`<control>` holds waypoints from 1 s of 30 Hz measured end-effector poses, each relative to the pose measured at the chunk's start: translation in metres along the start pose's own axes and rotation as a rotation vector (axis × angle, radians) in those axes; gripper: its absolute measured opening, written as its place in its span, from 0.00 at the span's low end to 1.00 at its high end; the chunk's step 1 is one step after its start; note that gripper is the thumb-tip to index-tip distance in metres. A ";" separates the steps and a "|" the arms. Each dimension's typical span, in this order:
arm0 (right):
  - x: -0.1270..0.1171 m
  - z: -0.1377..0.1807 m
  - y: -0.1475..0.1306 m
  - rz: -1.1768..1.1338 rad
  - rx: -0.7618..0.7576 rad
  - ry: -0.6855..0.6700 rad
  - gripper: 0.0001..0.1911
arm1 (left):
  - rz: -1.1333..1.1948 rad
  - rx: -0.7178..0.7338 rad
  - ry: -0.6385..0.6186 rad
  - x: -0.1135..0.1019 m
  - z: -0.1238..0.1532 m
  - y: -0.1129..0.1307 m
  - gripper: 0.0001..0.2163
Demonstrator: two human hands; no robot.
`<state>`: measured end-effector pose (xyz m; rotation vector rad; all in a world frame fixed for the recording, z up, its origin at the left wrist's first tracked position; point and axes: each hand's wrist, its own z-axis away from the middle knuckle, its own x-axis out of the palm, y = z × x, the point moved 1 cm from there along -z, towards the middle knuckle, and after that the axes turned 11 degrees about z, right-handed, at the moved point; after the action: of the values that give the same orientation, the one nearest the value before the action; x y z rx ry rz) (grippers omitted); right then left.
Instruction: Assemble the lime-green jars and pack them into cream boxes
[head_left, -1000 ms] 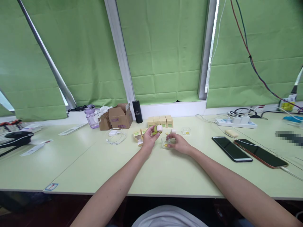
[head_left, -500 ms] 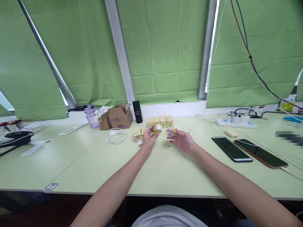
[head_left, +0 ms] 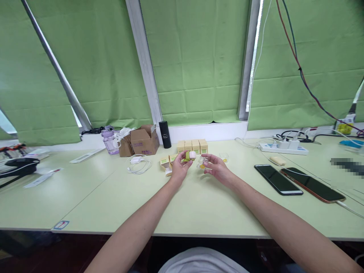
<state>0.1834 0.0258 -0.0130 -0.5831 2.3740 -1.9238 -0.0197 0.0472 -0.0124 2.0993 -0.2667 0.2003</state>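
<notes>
My left hand [head_left: 179,167] is closed around a small green and white item [head_left: 190,155], held just above the table. My right hand [head_left: 216,167] pinches a small clear plastic cap [head_left: 202,162], raised next to the green item, a little to its right. Behind both hands stands a row of small cream boxes [head_left: 192,145]. Opened small boxes [head_left: 167,163] lie to the left of my left hand. Another clear cap [head_left: 224,157] sits on the table to the right of my right hand.
A pale green table [head_left: 199,204] runs along a green-blinded window. Brown cardboard boxes [head_left: 140,141], a purple bottle [head_left: 109,141], a black tumbler [head_left: 165,134] and a white cable [head_left: 139,163] stand at the left back. Two phones [head_left: 295,181] and a power strip [head_left: 284,147] lie at the right.
My right hand picked the clear cap off the table and carried it up and left, close to the green item. My left hand stayed nearly still.
</notes>
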 end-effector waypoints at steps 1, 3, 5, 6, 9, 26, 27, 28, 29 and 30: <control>0.000 0.000 0.001 0.023 -0.008 0.019 0.28 | -0.012 0.004 -0.010 0.001 0.001 0.001 0.27; 0.000 -0.001 0.003 0.055 -0.015 0.052 0.30 | -0.034 0.010 -0.025 0.002 0.002 0.003 0.25; 0.000 -0.001 0.003 0.066 -0.012 0.076 0.31 | -0.055 0.013 -0.029 0.002 0.002 0.004 0.25; 0.000 -0.001 0.003 0.066 -0.008 0.082 0.31 | -0.066 0.013 -0.029 0.003 0.002 0.004 0.24; 0.001 -0.001 0.002 0.057 0.000 0.088 0.30 | -0.110 0.021 -0.033 0.004 0.003 0.004 0.24; 0.001 -0.001 0.002 0.004 0.023 0.019 0.25 | -0.282 0.110 -0.058 0.009 0.011 0.012 0.23; 0.001 -0.001 0.002 0.004 0.021 0.022 0.24 | -0.284 0.114 -0.059 0.009 0.011 0.012 0.23; 0.000 -0.001 0.002 0.003 0.020 0.026 0.24 | -0.283 0.117 -0.059 0.009 0.012 0.013 0.23; 0.000 -0.001 0.003 0.004 0.020 0.029 0.24 | -0.281 0.120 -0.059 0.009 0.012 0.013 0.23; 0.000 -0.001 0.003 0.004 0.020 0.031 0.24 | -0.282 0.124 -0.060 0.009 0.013 0.014 0.23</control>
<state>0.1823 0.0276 -0.0153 -0.5515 2.3693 -1.9663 -0.0141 0.0284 -0.0055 2.2406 0.0081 -0.0153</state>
